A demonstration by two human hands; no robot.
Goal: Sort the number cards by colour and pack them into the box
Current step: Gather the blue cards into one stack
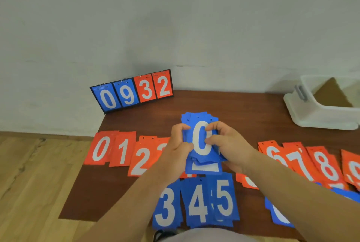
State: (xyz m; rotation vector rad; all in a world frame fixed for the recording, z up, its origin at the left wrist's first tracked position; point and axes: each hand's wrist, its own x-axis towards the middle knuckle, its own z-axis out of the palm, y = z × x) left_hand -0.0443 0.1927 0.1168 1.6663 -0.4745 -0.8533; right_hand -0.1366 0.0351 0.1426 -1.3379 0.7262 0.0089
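Blue cards (pixel 196 202) 3, 4, 5 lie nearest on the tabletop (pixel 243 109); just beyond, left hand (pixel 178 144) and right hand (pixel 228 144), each grip pinching a blue stack (pixel 200 140) showing 0; red cards (pixel 116 150) flank it; box (pixel 319 113) far right.

Scoreboard (pixel 132 90) reads 0932 — red cards (pixel 101 149) 0–2 and 6–8 — blue cards (pixel 202 200) 0, 3, 4, 5.

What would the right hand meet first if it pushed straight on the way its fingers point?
The blue card stack, which the right hand is pinching; just past it, the left hand gripping the stack's other edge. The flip scoreboard stands further back, depth unclear.
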